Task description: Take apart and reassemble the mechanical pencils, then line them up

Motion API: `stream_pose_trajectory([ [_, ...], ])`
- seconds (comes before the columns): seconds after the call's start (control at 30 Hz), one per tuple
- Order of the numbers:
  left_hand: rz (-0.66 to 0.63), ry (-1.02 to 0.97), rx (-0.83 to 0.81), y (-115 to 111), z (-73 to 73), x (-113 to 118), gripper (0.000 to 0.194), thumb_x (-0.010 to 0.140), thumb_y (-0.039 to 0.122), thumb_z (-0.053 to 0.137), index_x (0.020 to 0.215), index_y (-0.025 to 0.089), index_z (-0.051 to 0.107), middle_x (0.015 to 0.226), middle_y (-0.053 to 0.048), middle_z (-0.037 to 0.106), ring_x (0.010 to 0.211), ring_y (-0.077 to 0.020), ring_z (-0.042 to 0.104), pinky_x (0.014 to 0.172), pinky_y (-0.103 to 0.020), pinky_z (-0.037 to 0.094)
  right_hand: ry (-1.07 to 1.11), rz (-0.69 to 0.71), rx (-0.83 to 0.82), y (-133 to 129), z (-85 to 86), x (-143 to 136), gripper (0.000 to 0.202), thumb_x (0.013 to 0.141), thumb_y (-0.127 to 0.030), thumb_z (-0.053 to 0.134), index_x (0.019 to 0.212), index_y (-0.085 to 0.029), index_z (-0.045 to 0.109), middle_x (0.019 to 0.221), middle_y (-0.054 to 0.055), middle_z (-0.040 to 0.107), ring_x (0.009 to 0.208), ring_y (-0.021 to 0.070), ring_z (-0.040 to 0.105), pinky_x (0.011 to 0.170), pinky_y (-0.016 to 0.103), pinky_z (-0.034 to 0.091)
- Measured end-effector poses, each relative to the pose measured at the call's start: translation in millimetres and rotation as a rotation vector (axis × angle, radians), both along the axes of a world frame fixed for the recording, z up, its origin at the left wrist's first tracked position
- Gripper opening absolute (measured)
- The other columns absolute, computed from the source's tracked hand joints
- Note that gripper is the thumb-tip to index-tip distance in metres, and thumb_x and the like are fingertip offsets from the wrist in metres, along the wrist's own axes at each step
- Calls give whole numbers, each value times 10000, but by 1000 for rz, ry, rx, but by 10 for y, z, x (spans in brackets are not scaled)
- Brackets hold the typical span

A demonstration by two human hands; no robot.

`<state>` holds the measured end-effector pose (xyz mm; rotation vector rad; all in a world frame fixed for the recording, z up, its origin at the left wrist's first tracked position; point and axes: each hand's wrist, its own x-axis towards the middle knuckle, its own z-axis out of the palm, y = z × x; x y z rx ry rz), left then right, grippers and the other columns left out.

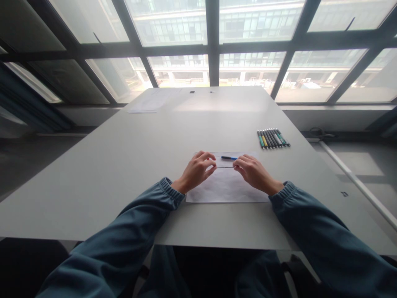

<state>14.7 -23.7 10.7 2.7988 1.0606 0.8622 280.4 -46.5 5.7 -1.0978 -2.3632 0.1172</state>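
Between my two hands stretches a thin, straight pen refill (226, 167), held level above a white sheet of paper (228, 192). My left hand (200, 167) pinches its left end between thumb and fingertips. At the other end, my right hand (250, 170) is closed on the refill, and the fingers cover its tip. Just beyond the refill lies a dark pen barrel with a blue part (228, 157) on the paper; its right end is hidden behind my right hand.
Several pens (273, 138) lie side by side in a row at the right, near the edge of the white table (102, 190). Another paper sheet (144, 105) rests at the far left. Large windows (176, 68) stand behind the table.
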Motion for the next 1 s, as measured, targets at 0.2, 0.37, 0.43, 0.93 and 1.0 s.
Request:
stream_pose_trajectory([
  [0.2,-44,-32,9,-18,29,14,133,968,224,601,896,200,711,1132,-64,699,1068,-218,588,990,-419,507,38,46,10,-22,23,-21,89,980,-171,582,967,-196,666,923,82,683,873,228,576,797,354,458],
  [0.37,-77,-57,21,-12,27,19,103,958,201,608,907,199,698,1121,-60,704,1067,-220,590,994,-419,506,47,64,20,-27,7,-40,108,985,-175,577,929,-191,668,900,82,676,848,220,571,788,354,467],
  [0.43,-87,-68,26,-9,24,24,99,959,196,606,914,200,693,1114,-59,704,1063,-219,592,991,-414,509,58,62,17,-28,0,-45,132,994,-177,561,917,-193,668,893,80,676,847,217,574,793,353,469],
  [0.93,-69,-161,9,-18,42,29,177,973,308,621,1099,212,699,1119,-76,699,1059,-226,604,971,-407,510,97,56,2,-34,-20,-57,161,980,-146,552,868,-193,657,852,70,670,830,214,566,787,344,459],
  [1.0,7,-225,1,7,35,14,217,1008,285,548,1156,205,685,1099,-76,694,1034,-219,607,955,-394,508,98,46,5,-34,-13,-58,168,984,-151,548,861,-193,655,845,67,665,830,214,567,789,342,458],
])
